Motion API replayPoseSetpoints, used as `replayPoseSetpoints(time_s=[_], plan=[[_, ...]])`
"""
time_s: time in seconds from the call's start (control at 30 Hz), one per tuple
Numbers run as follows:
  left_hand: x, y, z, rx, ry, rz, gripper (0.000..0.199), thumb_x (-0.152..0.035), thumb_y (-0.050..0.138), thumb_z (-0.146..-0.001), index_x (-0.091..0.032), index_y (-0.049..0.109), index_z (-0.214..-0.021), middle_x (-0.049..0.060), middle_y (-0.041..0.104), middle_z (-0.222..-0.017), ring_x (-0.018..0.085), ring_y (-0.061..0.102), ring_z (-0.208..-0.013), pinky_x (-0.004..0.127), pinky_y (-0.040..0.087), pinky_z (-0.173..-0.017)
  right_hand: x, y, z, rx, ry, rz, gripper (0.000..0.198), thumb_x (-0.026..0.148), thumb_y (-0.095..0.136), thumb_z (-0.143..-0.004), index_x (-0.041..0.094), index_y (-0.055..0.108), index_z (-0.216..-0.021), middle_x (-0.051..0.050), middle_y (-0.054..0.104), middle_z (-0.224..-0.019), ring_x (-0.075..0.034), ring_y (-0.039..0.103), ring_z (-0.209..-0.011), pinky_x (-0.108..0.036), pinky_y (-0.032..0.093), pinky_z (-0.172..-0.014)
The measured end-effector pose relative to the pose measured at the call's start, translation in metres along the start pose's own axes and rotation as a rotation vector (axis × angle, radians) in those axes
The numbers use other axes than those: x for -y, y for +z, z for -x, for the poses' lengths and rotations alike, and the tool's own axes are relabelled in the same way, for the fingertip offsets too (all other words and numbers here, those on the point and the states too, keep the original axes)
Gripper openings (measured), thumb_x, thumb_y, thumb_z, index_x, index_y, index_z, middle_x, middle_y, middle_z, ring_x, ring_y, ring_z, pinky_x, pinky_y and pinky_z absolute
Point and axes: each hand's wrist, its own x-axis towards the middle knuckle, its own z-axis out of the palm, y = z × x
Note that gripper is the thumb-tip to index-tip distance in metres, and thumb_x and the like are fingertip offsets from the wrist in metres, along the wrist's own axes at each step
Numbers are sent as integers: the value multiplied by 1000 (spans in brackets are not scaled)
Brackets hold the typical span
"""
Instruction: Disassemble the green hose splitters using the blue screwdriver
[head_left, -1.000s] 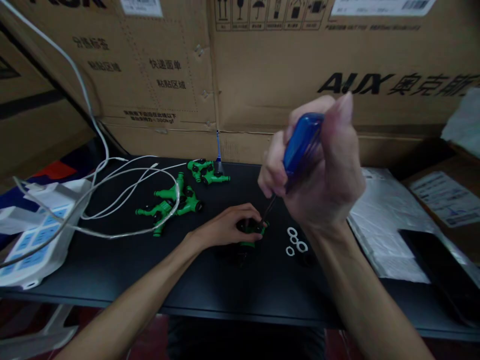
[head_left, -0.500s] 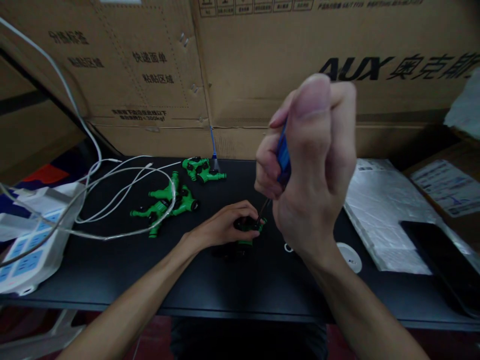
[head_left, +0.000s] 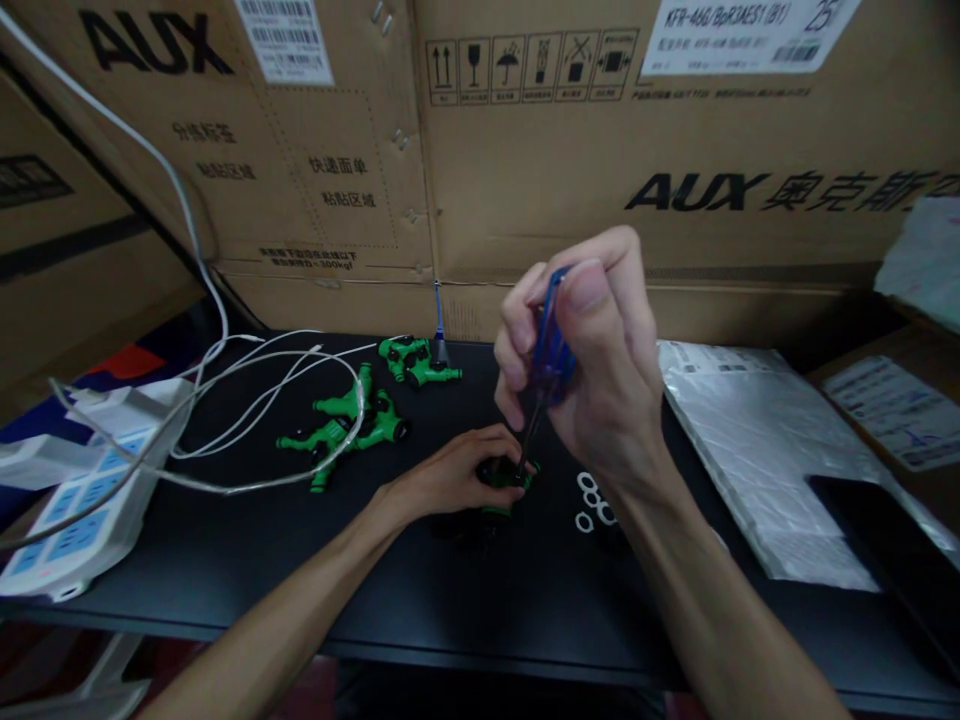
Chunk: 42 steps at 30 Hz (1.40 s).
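My right hand [head_left: 600, 350] is wrapped round the blue handle of a screwdriver [head_left: 553, 345], its thumb lying along the handle. The dark shaft slants down and left to a green and black hose splitter [head_left: 496, 512] on the table. My left hand [head_left: 465, 475] grips that splitter from the left, fingers curled over it, so much of it is hidden. The shaft's tip meets the splitter between my left fingers; the exact contact spot is too dark to make out. Several white ring washers [head_left: 585, 522] lie beside my right wrist, partly covered by it.
More green hose splitters [head_left: 352, 420] lie at the left, with a pair [head_left: 409, 350] farther back beside a small blue brush-like tool [head_left: 440, 345]. White cables [head_left: 247, 490] loop from a power strip [head_left: 90, 510]. At right are a silvery padded mailer [head_left: 750, 450] and a phone [head_left: 885, 560]. Cardboard boxes [head_left: 525, 200] stand behind.
My right hand has come down and its grip on the screwdriver has shifted, showing more of the handle. My left hand keeps hold of the splitter. The camera view has tilted up slightly.
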Motion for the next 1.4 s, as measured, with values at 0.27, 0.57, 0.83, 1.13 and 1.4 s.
replayPoseSetpoints(time_s=[0.27,0.57,0.83,1.13,1.4], plan=[[-2,1,1,-13,-18,31,22,-21,78,-83,-18,71,-103,3,67,-107,17,65,-91,28,52,-82,7,-3,-4,-1,52,-45,18,44,58,-99,27,59,-97,6,47,-64,-10,32,-45,-23,28,-40],[-2,3,3,-72,29,-58,31,-23,83,-76,-22,75,-107,5,71,-117,24,67,-111,34,49,-102,-1,-8,-1,98,3,47,23,45,55,-101,25,65,-98,0,57,-80,-15,54,-61,-30,44,-53],[-17,10,3,-197,120,-3,27,-19,73,-81,-22,72,-108,7,76,-112,24,70,-110,36,49,-105,11,2,-13,-41,64,-51,18,44,64,-88,26,61,-93,4,51,-57,-14,40,-42,-25,31,-35],[-8,16,-1,-284,-36,406,32,-45,83,-83,-16,71,-83,7,78,-86,20,74,-86,31,57,-83,6,-5,-12,41,40,-22,27,47,58,-96,22,67,-91,-1,62,-62,-16,52,-41,-28,38,-33],[-11,11,0,-312,127,293,34,-46,66,-98,-14,76,-99,11,81,-94,21,75,-92,32,56,-86,2,-5,-5,22,-123,273,22,15,80,-85,25,64,-95,8,63,-69,-7,55,-45,-19,43,-41]])
